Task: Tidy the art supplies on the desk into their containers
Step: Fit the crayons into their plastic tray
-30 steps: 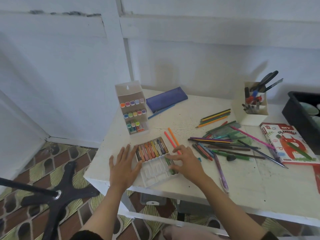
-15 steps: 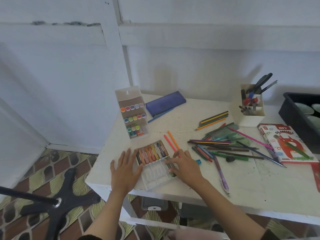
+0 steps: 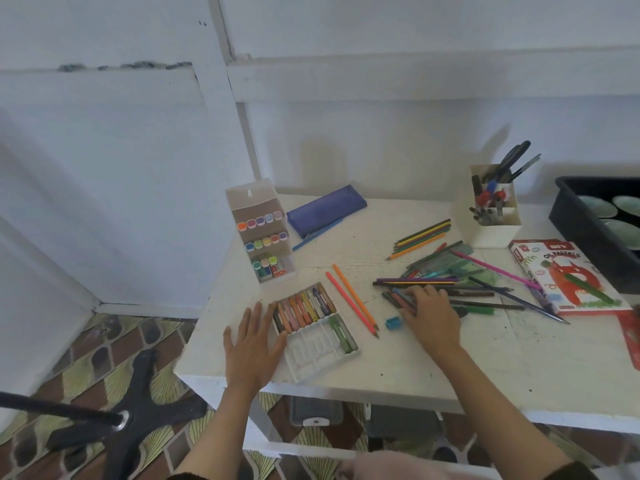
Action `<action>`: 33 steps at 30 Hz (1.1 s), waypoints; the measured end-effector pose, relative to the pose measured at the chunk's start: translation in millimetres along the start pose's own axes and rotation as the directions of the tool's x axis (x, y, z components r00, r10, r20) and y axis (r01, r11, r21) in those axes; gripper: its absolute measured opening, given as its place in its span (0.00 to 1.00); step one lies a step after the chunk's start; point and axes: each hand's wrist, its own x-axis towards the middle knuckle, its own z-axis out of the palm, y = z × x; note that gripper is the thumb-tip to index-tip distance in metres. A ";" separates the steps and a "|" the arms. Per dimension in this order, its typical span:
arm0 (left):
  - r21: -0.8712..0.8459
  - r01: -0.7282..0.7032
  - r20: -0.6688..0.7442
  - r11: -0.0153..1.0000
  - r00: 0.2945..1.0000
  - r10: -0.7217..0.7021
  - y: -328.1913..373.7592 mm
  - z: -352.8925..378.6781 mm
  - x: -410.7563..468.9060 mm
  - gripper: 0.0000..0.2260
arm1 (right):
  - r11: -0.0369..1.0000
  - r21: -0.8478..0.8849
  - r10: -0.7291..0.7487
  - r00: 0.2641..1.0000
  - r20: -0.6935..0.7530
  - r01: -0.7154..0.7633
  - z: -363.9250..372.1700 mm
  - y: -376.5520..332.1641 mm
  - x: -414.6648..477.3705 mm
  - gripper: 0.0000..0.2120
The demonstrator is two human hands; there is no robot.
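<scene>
A white pastel tray point(image 3: 313, 356) lies near the desk's front edge, with a row of coloured pastels point(image 3: 304, 308) in its far half and a green pastel point(image 3: 341, 334) at its right side. My left hand point(image 3: 251, 344) rests flat against the tray's left edge, fingers straight. My right hand point(image 3: 431, 315) reaches over the loose pile of pencils and pens point(image 3: 446, 285), fingertips touching the nearest ones. I cannot make out whether it holds any. Two orange pencils point(image 3: 351, 299) lie between tray and pile.
A small blue sharpener point(image 3: 393, 323) sits beside my right hand. Behind are a white marker box point(image 3: 263, 233), a blue pencil case point(image 3: 327, 209), a white pen holder point(image 3: 493, 216), an oil pastels box point(image 3: 568, 275) and a black bin point(image 3: 599, 223). A chair base point(image 3: 131, 414) stands below left.
My right hand left the tray's right side and moved right to the pile of pencils. The green pastel now lies in the tray. My left hand stays at the tray.
</scene>
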 end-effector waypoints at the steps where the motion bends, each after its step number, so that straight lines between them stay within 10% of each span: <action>1: 0.000 0.000 0.000 1.000 1.000 0.000 -0.1 0.2 0.3 0.36 | 0.999 -0.012 0.032 0.999 0.003 -0.032 -1.5 3.4 0.7 0.19; 21: 0.003 0.002 -0.004 1.000 1.000 -0.002 -0.9 1.8 0.1 0.39 | 0.984 0.176 0.050 0.995 -0.087 -0.034 -0.9 5.1 2.6 0.09; 26: 0.001 0.002 0.005 1.000 1.000 -0.002 -0.8 1.1 0.6 0.36 | 0.612 0.785 0.125 0.992 0.022 -0.094 -15.8 -14.6 4.0 0.12; 30: 0.000 0.001 0.007 1.000 1.000 -0.001 -1.0 0.6 0.4 0.34 | 0.322 0.921 0.082 0.976 0.201 -0.217 -15.6 -33.8 -4.3 0.14; 33: -0.009 0.000 0.000 1.000 1.000 0.000 -0.5 0.3 -0.2 0.34 | 0.319 0.918 -0.003 0.968 0.252 -0.238 -7.6 -46.7 -11.3 0.15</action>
